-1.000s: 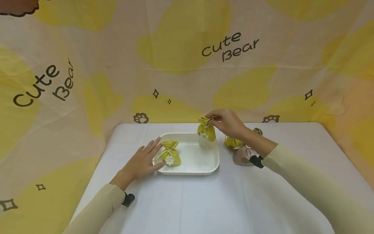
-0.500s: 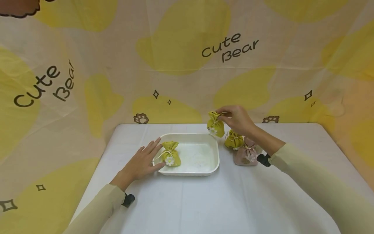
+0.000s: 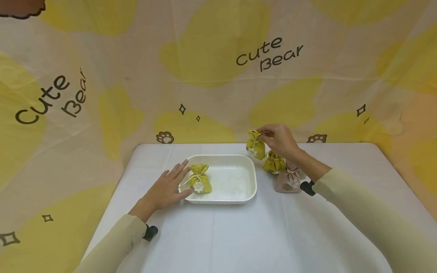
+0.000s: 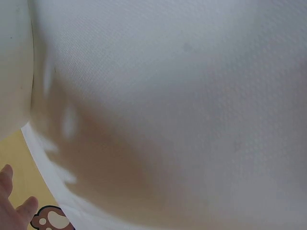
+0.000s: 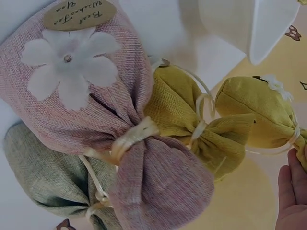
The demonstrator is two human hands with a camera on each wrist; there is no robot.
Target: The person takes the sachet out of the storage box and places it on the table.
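My right hand (image 3: 279, 139) pinches a yellow drawstring pouch (image 3: 256, 146) by its gathered neck, holding it up beyond the tray's back right corner. A white flower decorates that pouch. The white tray (image 3: 235, 182) has another yellow pouch (image 3: 200, 179) with a daisy upright in its left part. My left hand (image 3: 167, 189) rests at the tray's left rim, fingers straight and spread. Below my right hand stand a third yellow pouch (image 3: 274, 163) and a pink pouch (image 3: 288, 181) with a white flower. In the right wrist view a grey-green pouch (image 5: 53, 167) lies behind the pink one.
A white cloth (image 3: 218, 235) covers the table. Behind it hangs a yellow and beige curtain (image 3: 211, 57) printed with lettering and paw prints. The standing pouches are grouped close to the tray's right side, under my right forearm.
My right hand has carried the yellow pouch from over the tray's back right part to the right, beyond its rim. My left hand, the tray and the pouch in it stay put.
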